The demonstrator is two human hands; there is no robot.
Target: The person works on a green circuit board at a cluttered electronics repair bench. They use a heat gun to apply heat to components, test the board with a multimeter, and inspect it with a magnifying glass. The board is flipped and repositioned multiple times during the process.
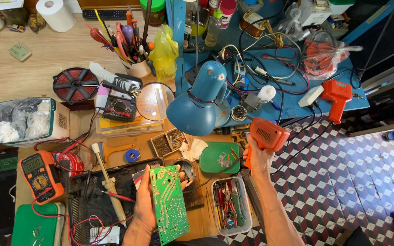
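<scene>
My left hand (144, 202) holds a green circuit board (169, 204) upright by its left edge, solder side facing me, above the cluttered bench. My right hand (257, 157) grips the handle of an orange soldering gun (266, 134), raised to the right of the board and just below a blue desk lamp (198, 104). The gun's tip points toward a green tray (220, 157). The two hands are apart, with a small round tin (187, 167) between them.
An orange multimeter (41, 175) and a desoldering pump (108, 182) lie left of the board. A clear box of tools (231, 205) sits under my right forearm. A second orange gun (337, 96) rests on the blue table at the right, among tangled cables. A cup of pens (135, 64) stands behind.
</scene>
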